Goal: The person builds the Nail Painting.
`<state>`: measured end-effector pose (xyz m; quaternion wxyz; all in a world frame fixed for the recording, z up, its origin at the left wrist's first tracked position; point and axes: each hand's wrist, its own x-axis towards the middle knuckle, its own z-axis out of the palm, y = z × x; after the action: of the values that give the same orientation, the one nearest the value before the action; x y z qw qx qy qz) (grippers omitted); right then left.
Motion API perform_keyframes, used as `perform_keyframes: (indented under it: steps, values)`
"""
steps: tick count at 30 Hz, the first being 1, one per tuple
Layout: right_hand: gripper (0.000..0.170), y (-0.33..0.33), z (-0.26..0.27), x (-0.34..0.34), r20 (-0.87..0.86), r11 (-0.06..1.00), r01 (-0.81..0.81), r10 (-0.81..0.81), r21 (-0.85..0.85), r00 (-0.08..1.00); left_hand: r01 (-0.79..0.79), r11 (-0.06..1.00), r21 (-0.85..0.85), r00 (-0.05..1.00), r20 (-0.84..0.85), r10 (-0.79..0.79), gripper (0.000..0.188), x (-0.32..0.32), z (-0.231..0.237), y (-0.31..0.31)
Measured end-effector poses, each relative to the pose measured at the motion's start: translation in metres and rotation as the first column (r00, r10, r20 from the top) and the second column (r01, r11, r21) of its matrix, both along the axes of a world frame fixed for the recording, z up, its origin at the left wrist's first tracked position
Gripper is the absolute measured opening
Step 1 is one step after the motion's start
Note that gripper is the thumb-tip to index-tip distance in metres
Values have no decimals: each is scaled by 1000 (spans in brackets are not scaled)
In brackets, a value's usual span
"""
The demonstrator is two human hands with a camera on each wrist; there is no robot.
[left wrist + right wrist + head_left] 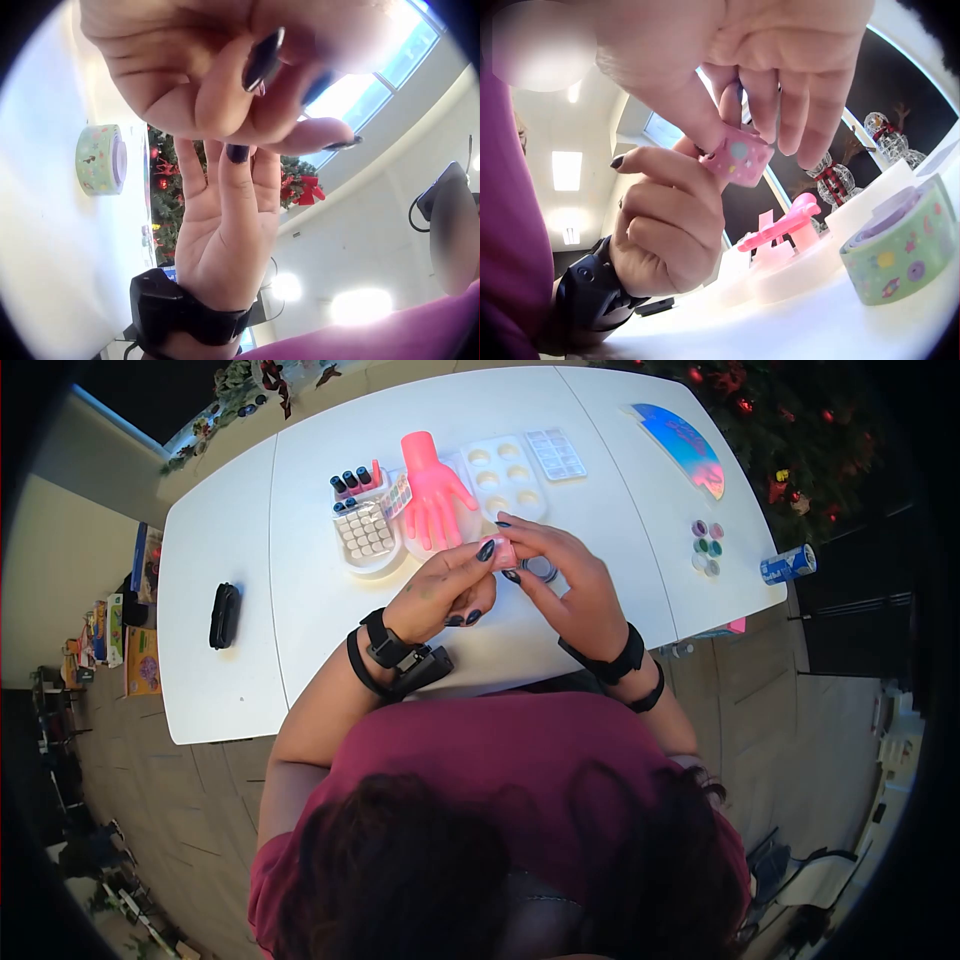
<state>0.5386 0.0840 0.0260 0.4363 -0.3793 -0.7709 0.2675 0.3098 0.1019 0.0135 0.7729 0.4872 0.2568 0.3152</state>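
A small pink patterned roll (pixel 497 553) (pixel 740 157) is held up between both hands over the table. My left hand (pixel 440 592) (pixel 225 82) (pixel 671 217) pinches it from the left, its other fingers curled toward the palm. From the other side, the thumb and forefinger of my right hand (pixel 570 585) (pixel 229 225) (pixel 780 52) pinch the roll, while the remaining fingers extend. In the left wrist view, the fingers hide most of the roll. A green patterned roll (pixel 541 568) (pixel 100 160) (pixel 900 247) stands on the table just beyond the hands.
Beyond the hands are a pink hand model (pixel 432 490), a white palette (pixel 505 470), and a holder with bottles and white cubes (pixel 366 532). A black case (pixel 225 616) lies left. Small round pots (pixel 707 547), a blue can (pixel 789 564) and a blue-pink fan-shaped item (pixel 680 445) are right.
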Motion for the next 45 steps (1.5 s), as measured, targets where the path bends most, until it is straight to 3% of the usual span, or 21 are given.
perform_keyframes:
  steps: [2,4,5,7,8,10,15,18,20,24,27,29,30,32,33,37,40,41,43,45]
  values:
    - [52,-2,0,-2,72,996,-39,33,74,997,-7,1000,-19,1000,-4,7,47,0,-4,1]
    - [54,-9,3,-7,-182,983,-101,73,-154,981,22,1000,22,999,33,-23,44,1,-6,3]
    - [54,-10,2,-7,-183,983,-100,72,-153,981,23,999,23,999,32,-24,44,2,-9,3]
    - [50,-11,-1,-2,-558,840,-296,-9,-454,830,7,994,106,995,98,-17,41,4,-14,3]
    - [50,-9,-1,5,-559,841,-296,-9,-454,829,7,994,105,995,97,-18,41,3,-13,2]
    - [49,-3,1,19,-651,512,-545,-39,-664,758,77,977,197,997,16,-82,41,2,-10,0]
    - [46,-1,-4,19,-548,545,-438,-48,-715,835,161,962,223,987,-43,-155,46,3,-4,-6]
    - [41,4,-6,26,-509,479,-412,-88,-775,856,179,960,218,983,-71,-167,47,2,-5,-8]
    - [38,8,-6,33,-629,332,-566,-120,-754,768,189,957,219,981,-75,-176,48,2,-4,-8]
    - [32,9,-9,34,-570,329,-521,-68,-788,819,253,937,241,967,-102,-235,49,3,0,-9]
    - [24,8,-6,31,-497,399,-425,-93,-812,863,279,933,228,960,-101,-263,48,3,2,-11]
    - [24,12,-9,35,-353,641,-223,-79,-735,932,288,935,209,957,-106,-271,46,3,2,-11]
    - [24,15,-9,39,-353,640,-224,-79,-735,932,301,932,202,952,-113,-283,44,2,1,-10]
    - [28,22,-7,47,-303,838,-6,-190,-546,934,314,929,194,948,-121,-295,42,2,1,-10]
    - [31,23,-1,48,-272,867,77,-237,-493,933,314,934,173,946,-144,-291,41,3,5,-10]
    - [27,2,26,27,-286,943,101,-196,-317,938,284,952,110,936,-247,-251,41,5,6,-13]
    - [11,-26,50,10,-39,974,56,-66,-217,997,260,965,31,961,-104,-256,48,4,-2,-9]
    - [11,-26,47,5,-40,974,56,-66,-220,997,260,965,28,961,-105,-256,48,5,-1,-10]
    - [17,-23,37,-1,134,995,-30,18,90,991,170,974,153,980,-132,-150,56,7,5,-13]
    - [19,-22,34,2,148,996,-32,19,84,989,143,982,124,981,-146,-125,55,5,2,-12]
